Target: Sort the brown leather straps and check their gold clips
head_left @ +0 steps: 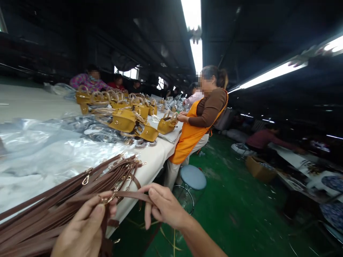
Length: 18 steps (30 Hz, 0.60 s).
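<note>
Pinched fingers of the left hand (84, 226) hold the metal buckle (108, 198) of a brown strap (131, 194), above the table's near edge. To its right, the right hand (166, 207) grips the same strap between thumb and forefinger, its other fingers curled below. Under and beside the left hand, a pile of brown straps (53, 207) with gold-coloured clips lies along the white table (152, 157). Beyond the pile, clear plastic (48, 150) covers part of the table. Farther back stand and lie many yellow handbags (123, 120), some with wrapped handles, and a person in a checked top (88, 81) is behind them. Right of the bags, a person in an orange apron (187, 139) has both hands near one handbag's handles. A round blue stool (193, 176) stands on the green floor (227, 200). Farther right, a cardboard box (259, 168) sits near another person (261, 140) leaning over a table.
</note>
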Tool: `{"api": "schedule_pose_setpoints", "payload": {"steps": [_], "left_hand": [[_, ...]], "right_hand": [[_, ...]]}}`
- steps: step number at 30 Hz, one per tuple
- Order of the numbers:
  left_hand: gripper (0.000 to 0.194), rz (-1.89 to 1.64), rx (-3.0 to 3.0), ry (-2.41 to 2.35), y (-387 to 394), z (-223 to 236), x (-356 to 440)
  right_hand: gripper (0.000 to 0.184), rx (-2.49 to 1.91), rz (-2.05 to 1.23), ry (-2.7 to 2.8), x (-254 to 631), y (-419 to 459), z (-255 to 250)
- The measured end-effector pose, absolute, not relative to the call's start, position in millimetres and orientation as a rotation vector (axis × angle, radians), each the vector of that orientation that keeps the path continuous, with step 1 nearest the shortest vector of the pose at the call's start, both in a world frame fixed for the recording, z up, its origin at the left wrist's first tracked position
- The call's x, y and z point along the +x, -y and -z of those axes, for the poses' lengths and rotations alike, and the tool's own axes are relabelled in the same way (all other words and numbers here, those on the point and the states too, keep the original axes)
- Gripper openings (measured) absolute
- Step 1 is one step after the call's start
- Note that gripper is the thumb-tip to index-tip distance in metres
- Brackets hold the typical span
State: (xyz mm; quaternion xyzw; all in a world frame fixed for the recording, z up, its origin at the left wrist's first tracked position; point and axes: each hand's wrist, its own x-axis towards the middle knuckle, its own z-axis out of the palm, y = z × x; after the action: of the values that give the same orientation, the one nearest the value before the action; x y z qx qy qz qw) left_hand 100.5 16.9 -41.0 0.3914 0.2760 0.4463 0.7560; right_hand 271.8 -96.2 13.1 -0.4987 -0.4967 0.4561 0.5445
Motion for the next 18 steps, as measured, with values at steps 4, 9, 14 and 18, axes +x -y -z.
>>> {"api": "schedule_pose_setpoints", "payload": {"steps": [4,9,14,18], "left_hand": [[0.045,-0.918,0.547,-0.566,-14,22,107],[0.032,-0.998,0.542,-0.532,-1,25,109],[0.029,-1.105,0.61,-0.56,1,26,104],[0.04,-1.199,0.675,-0.624,-8,20,93]], "right_hand": [[0.04,-1.148,-1.14,1.023,279,109,-13],[0.057,-1.054,-1.168,0.939,277,116,-2],[0.061,-1.009,-1.254,0.92,277,113,7],[0.058,-1.058,-1.403,0.988,278,104,17]]}}
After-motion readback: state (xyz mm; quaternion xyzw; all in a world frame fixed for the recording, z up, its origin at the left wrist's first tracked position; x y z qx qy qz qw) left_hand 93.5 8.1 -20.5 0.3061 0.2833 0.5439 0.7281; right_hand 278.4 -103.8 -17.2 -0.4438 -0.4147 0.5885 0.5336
